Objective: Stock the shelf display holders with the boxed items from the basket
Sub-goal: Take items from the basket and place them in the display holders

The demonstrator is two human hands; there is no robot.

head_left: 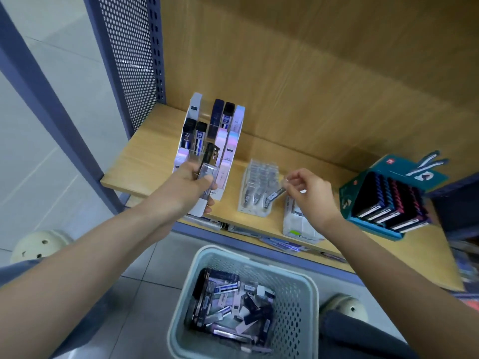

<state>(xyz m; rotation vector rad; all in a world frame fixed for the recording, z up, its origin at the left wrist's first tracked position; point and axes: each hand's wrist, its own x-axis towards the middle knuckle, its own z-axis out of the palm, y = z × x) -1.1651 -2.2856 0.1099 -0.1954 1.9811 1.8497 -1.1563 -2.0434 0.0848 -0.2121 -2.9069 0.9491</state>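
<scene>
Left grip [191, 183] was wrapped round small stack [207, 168] of boxes, held right in front of white holder [195, 110]. Right grip [309, 194] was pinched on one slim box [274, 196], tilted, lower end at clear holder [255, 182]. Both holders were parked side by side on shelf [145, 161]. Loose boxes [233, 307] were left jumbled in basket [308, 294], down on floor. Teal pen display [363, 193] was sat further right.
</scene>
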